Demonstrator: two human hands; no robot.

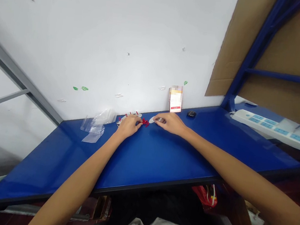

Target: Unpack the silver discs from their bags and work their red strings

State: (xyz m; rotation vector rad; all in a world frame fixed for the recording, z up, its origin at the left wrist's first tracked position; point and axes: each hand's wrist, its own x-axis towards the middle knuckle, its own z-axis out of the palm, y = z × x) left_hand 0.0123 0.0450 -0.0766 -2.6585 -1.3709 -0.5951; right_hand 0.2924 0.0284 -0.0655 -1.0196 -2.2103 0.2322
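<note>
My left hand (129, 125) rests on the blue table with thumb and forefinger closed at the edge of a small heap of red cords (145, 122), apparently pinching one. Between the fingertips of my right hand (172, 123) is a flat white oval tag (152, 119), just right of the heap. Part of that tag is hidden by the fingers. Behind my left hand lie several white tags with red cord loops (123, 117), partly covered by the hand.
Clear plastic bags (93, 135) lie at the left. A phone (175, 100) leans on the white wall, beside a small black case (191, 114). A white power strip (272, 128) stands at the right near a blue metal frame (235, 86). The table's black front edge (158, 185) is near me.
</note>
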